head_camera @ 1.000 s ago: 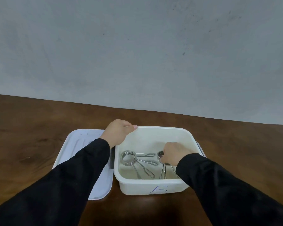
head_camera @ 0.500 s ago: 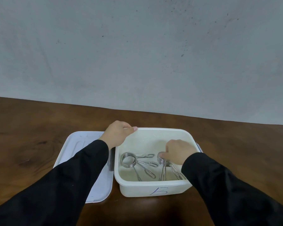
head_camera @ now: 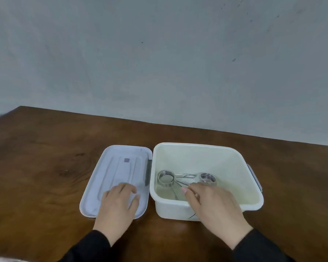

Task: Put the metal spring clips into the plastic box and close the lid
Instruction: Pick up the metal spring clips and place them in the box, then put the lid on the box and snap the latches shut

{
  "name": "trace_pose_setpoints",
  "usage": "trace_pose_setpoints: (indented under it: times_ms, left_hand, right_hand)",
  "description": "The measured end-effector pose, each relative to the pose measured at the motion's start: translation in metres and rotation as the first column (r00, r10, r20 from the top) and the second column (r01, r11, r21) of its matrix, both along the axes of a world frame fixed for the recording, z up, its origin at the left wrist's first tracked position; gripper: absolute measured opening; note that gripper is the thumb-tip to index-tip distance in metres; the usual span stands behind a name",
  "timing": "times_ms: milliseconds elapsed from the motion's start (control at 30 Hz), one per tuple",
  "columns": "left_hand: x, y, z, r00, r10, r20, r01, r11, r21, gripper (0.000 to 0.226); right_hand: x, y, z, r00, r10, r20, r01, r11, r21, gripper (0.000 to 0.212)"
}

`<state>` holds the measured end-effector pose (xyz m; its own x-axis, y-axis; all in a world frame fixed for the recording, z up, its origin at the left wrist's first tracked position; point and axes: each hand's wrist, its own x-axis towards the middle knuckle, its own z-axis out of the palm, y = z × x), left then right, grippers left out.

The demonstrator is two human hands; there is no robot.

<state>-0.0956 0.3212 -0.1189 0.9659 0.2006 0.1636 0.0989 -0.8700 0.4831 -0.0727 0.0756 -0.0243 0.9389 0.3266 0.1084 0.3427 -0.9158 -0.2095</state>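
A white plastic box (head_camera: 201, 154) stands open on the brown table. Two metal spring clips lie on its floor: one coil (head_camera: 166, 178) at the left, another coil (head_camera: 208, 179) near the middle, their wire arms partly hidden by my right hand. The pale blue lid (head_camera: 121, 167) lies flat on the table just left of the box. My left hand (head_camera: 119, 203) rests palm down on the lid's near end. My right hand (head_camera: 210, 203) hovers over the box's front rim, fingers loosely apart and empty.
The wooden table (head_camera: 45, 167) runs back to a grey wall. A grey latch (head_camera: 254, 176) sticks out on the box's right side. The table's far left corner shows at the frame's left edge.
My left hand left the box's back left corner and came down onto the lid. My right hand let go of the second clip and drew back toward the front rim.
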Motion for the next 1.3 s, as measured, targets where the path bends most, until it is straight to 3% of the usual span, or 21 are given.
trace_pose_setpoints:
  times_ms: [100,167,333,433,533,633,767,833,900,1000,1067,1200,1300]
  left_hand:
    - [-0.027,0.001,-0.026,0.987,-0.113,-0.114,0.131,0.978,0.162,0.019]
    - [-0.033,0.001,-0.032,0.985,-0.143,-0.098,0.161,0.965,0.206,0.020]
    - [-0.040,-0.004,-0.019,0.993,-0.116,-0.007,0.114,0.964,0.240,0.052]
    - [-0.044,-0.007,0.016,0.971,0.110,0.213,-0.106,0.994,-0.028,0.029]
    - [-0.045,-0.006,0.071,0.880,0.339,0.334,-0.185,0.890,-0.416,0.026]
    - [-0.043,-0.010,0.137,0.759,0.353,0.547,-0.121,0.902,-0.414,0.015]
    - [-0.033,-0.028,0.208,0.654,0.313,0.688,0.059,0.886,-0.459,0.027]
    - [-0.022,-0.041,0.227,0.691,0.294,0.660,0.136,0.845,-0.518,0.028]
    - [-0.005,-0.053,0.231,0.782,0.283,0.556,0.175,0.756,-0.631,0.029]
    - [0.023,-0.062,0.221,0.913,0.265,0.311,0.104,0.584,-0.805,0.030]
    - [0.037,-0.062,0.205,0.956,0.228,0.184,0.049,0.495,-0.868,0.031]
    - [0.054,-0.066,0.161,0.992,0.116,0.056,-0.041,0.694,-0.719,0.027]
    - [0.063,-0.070,0.141,0.993,0.121,-0.001,-0.096,0.782,-0.616,0.024]
  right_hand:
    - [-0.001,-0.001,-0.003,0.999,0.008,0.038,-0.007,1.000,-0.028,0.053]
    - [0.000,-0.001,-0.004,0.999,0.002,0.034,-0.001,1.000,-0.026,0.049]
    - [0.002,-0.003,-0.004,1.000,0.009,0.016,-0.009,1.000,-0.010,0.051]
    - [0.002,-0.003,-0.004,1.000,-0.009,0.014,0.009,1.000,0.007,0.050]
    - [0.002,-0.005,-0.004,1.000,0.004,-0.019,-0.001,0.987,0.162,0.036]
    - [0.005,-0.012,0.009,0.999,0.009,-0.041,0.015,0.825,0.564,0.028]
    - [0.019,-0.040,0.042,0.993,-0.110,0.043,0.038,0.639,0.768,0.063]
    - [0.028,-0.057,0.056,0.997,-0.080,-0.011,0.053,0.537,0.842,0.072]
    - [0.034,-0.075,0.063,0.997,-0.051,-0.058,0.075,0.465,0.882,0.063]
    - [0.031,-0.097,0.065,0.981,-0.127,-0.145,0.184,0.385,0.904,0.041]
    - [0.029,-0.107,0.060,0.960,-0.186,-0.209,0.268,0.395,0.879,0.038]
    - [0.031,-0.119,0.046,0.928,-0.272,-0.253,0.363,0.515,0.776,0.024]
    - [0.040,-0.122,0.035,0.909,-0.310,-0.279,0.416,0.625,0.661,0.019]
